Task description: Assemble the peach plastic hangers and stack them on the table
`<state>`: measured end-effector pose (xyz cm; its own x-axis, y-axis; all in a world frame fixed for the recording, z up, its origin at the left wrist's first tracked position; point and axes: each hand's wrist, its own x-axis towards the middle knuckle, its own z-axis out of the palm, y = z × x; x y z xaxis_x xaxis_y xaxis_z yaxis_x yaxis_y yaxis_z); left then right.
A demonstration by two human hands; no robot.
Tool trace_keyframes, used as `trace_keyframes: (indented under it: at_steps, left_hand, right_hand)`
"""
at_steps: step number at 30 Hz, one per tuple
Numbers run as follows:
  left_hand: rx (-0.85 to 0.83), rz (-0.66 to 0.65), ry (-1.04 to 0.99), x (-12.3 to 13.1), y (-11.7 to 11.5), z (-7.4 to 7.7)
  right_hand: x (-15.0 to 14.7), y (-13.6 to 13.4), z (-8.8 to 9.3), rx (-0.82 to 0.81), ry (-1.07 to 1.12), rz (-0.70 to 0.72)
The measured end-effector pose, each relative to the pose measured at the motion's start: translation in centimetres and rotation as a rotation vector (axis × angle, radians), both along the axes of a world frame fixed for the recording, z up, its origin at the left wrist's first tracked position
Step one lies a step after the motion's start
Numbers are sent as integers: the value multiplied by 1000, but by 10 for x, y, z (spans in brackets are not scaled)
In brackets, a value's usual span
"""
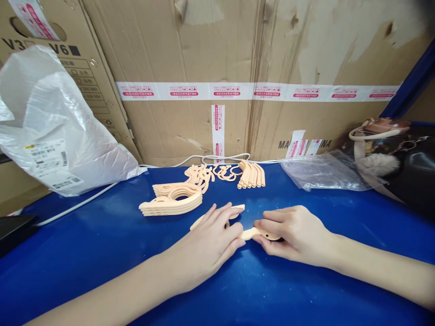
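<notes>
Low over the blue table, my left hand (212, 235) is closed on a beige plastic hanger piece (239, 208), pressing it near the tabletop; much of the piece is hidden under the fingers. My right hand (292, 235) pinches a narrow beige hanger arm (250, 233) with a small hole near its end. The two pieces meet by my left thumb, but whether they are joined I cannot tell. Beyond my left hand lies a stack of similar curved hanger pieces (173, 208). Behind it are a pile of beige hooks (200, 174) and a row of curved hanger arms (251, 174).
Large cardboard boxes (163, 50) wall off the back of the blue table (102, 253). A white plastic parcel bag (64, 127) leans at left, with a white cable (78, 203) below it. At right lie a clear plastic bag (326, 172) and a dark bag (414, 167).
</notes>
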<state>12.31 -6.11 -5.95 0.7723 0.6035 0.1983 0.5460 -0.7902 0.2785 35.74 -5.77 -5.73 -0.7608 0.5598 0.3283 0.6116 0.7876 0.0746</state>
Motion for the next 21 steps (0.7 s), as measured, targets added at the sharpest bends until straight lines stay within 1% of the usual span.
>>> trace_keyframes:
  at_steps: [3, 6, 8, 11, 14, 16, 19, 21]
  left_hand:
    - [-59, 2, -11, 0, 0, 8]
    - [-157, 23, -98, -2, 2, 16]
    - [-223, 44, -163, -5, 5, 18]
    - [-314, 64, -218, -9, 9, 17]
    - [-370, 54, -275, -11, 14, 11]
    - [-344, 67, -296, -11, 17, 9]
    - [-203, 108, -301, -10, 19, 7]
    - [-124, 100, -286, -10, 19, 6]
  right_hand:
    - [0, 0, 5, -142, 20, -18]
    - [3, 0, 13, -329, 58, -9]
    - [5, 0, 19, -422, 77, 22]
    - [6, 0, 28, -527, 86, 96]
    - [8, 1, 34, -589, 75, 143]
    - [9, 1, 37, -607, 77, 136]
    - [12, 0, 37, -607, 100, 77]
    - [12, -2, 36, -615, 107, 42]
